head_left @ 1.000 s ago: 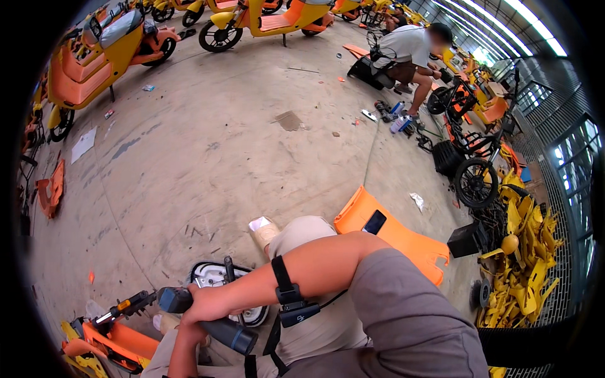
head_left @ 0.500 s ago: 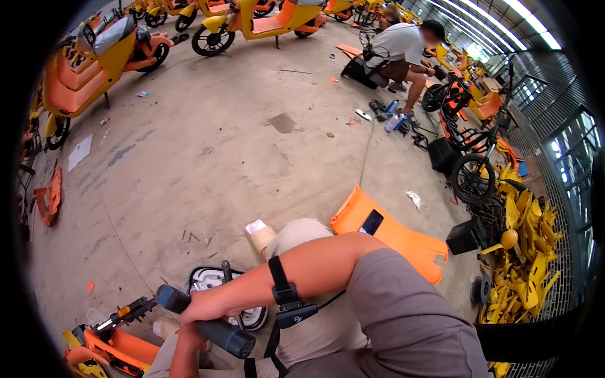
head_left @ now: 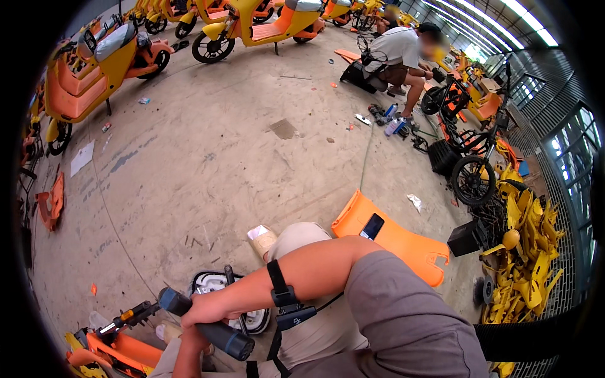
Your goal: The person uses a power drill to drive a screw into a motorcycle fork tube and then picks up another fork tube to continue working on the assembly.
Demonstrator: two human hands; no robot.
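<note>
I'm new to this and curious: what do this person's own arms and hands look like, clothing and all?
The right arm has a short, loose greyish-mauve cloth sleeve, plus a black buckled strap carrying a black box-shaped device with a small pale marking and thin black cable. The right hand wears no visible glove; the left hand is mostly hidden.

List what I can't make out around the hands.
Head view: left hand's fingers, hidden behind the right hand and dark tool.
Head view: middle of the white part, covered by the right forearm.
Head view: phone screen, too small to read.
</note>
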